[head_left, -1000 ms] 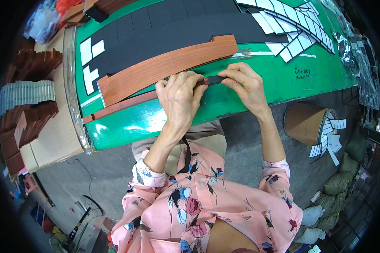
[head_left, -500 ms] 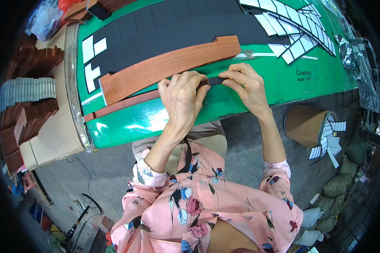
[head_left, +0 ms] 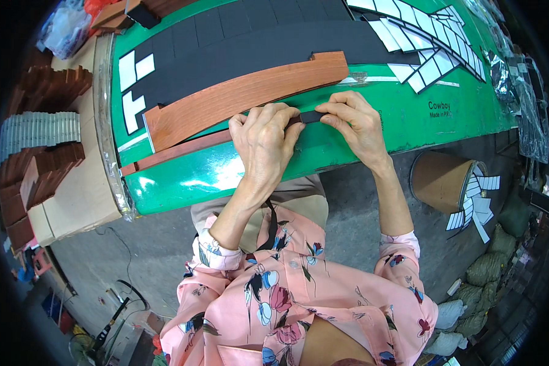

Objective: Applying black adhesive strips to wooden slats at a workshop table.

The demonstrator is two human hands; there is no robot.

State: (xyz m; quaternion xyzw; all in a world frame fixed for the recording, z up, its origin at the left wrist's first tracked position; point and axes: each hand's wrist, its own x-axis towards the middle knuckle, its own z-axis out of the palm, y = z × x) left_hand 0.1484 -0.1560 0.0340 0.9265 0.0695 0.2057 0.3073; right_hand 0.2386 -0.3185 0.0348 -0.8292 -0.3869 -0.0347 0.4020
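Note:
My left hand (head_left: pixel 263 139) and my right hand (head_left: pixel 354 122) pinch a small black foam strip (head_left: pixel 311 116) between their fingertips, over the near edge of a green table (head_left: pixel 238 168). Just beyond my fingers lies a long curved reddish-brown wooden piece (head_left: pixel 244 97). A narrower brown strip (head_left: pixel 177 152) runs under my left hand toward the table's left end. A wide black foam sheet (head_left: pixel 238 49), scored into rectangles, covers the table behind the wood.
White backing strips (head_left: pixel 421 36) lie at the table's far right. Cardboard boxes (head_left: pixel 73 195) with stacked brown wooden parts (head_left: pixel 36 171) stand to the left. A cardboard drum (head_left: pixel 445 180) holding white strips stands on the floor to the right, with sacks (head_left: pixel 488 268) beyond it.

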